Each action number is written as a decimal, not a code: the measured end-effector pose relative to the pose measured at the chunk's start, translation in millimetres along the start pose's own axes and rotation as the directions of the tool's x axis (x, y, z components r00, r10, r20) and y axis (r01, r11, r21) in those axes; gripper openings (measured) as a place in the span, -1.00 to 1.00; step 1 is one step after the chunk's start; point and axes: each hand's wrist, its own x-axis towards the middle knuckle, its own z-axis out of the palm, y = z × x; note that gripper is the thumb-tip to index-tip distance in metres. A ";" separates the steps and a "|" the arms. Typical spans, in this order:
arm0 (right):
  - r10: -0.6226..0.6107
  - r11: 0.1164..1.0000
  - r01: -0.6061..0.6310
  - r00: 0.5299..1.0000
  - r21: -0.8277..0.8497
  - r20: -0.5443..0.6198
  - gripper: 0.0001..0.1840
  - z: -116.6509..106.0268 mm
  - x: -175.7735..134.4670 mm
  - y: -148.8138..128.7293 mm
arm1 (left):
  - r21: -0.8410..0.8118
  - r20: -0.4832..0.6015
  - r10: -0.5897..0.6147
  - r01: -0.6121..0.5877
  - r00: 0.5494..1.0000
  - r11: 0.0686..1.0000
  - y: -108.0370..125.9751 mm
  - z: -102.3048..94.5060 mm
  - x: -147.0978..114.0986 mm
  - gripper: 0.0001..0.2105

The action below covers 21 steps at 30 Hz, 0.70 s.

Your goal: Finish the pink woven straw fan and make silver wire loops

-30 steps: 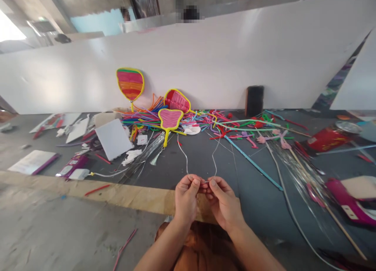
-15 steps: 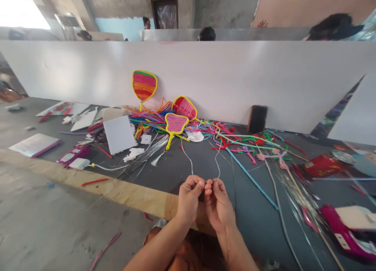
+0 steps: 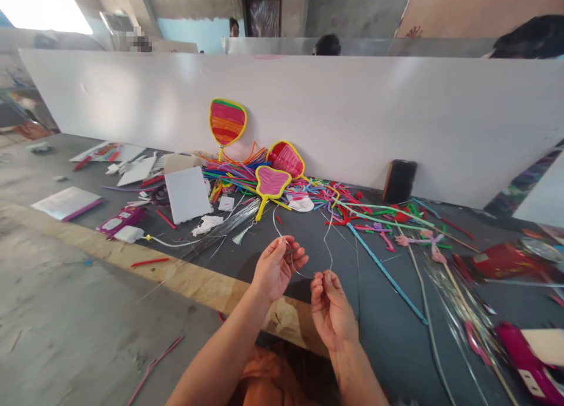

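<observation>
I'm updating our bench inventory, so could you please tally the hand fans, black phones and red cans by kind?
Yellow-rimmed, paddle-shaped fans: 3
Upright, black rectangular phone: 1
Red cylindrical metal can: 1
Total: 5

On my side of the pink fan (image 3: 274,181), the fingers of my left hand (image 3: 273,272) cover a short stretch of thin wire (image 3: 325,239); where it passes behind them I can't tell. My right hand (image 3: 333,312) hides the wire at its pinched fingertips. Both my forearms run off the bottom edge. The pink fan overlaps part of the red-and-pink fan (image 3: 287,157) just behind it. Left of it, the mark on a small white card (image 3: 226,203) is too tiny to read. Far right of it, a red can (image 3: 506,260) is blurred, and a purple glue gun (image 3: 513,342) is cut by the edge.
</observation>
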 end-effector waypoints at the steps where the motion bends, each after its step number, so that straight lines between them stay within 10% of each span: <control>1: 0.006 1.000 -0.006 1.000 0.005 -0.002 -0.70 -0.5 0.3 0.6 | -0.013 0.005 0.001 -0.001 1.000 1.000 0.4 0.1 2.1 -0.90; 12: 0.010 1.000 -0.010 0.998 0.001 -0.068 -0.69 4.3 -1.0 2.7 | 0.059 -0.085 0.007 -0.002 0.996 0.998 -4.5 -0.5 10.4 -0.85; 17: -0.011 1.000 0.010 0.996 -0.010 -0.090 -0.69 6.6 -1.4 -3.8 | 0.397 0.024 0.054 -0.059 0.998 0.916 5.3 -13.6 15.9 -0.70; 19: -0.028 0.999 0.026 0.995 -0.022 -0.095 -0.68 8.8 -0.9 -10.4 | 0.723 0.065 0.139 -0.143 0.988 0.676 22.9 -21.6 28.6 -0.73; 21: -0.050 0.998 0.047 0.994 -0.033 -0.098 -0.67 11.2 0.4 -17.9 | 0.982 0.123 0.255 -0.155 0.959 0.110 46.7 -27.6 49.0 -0.75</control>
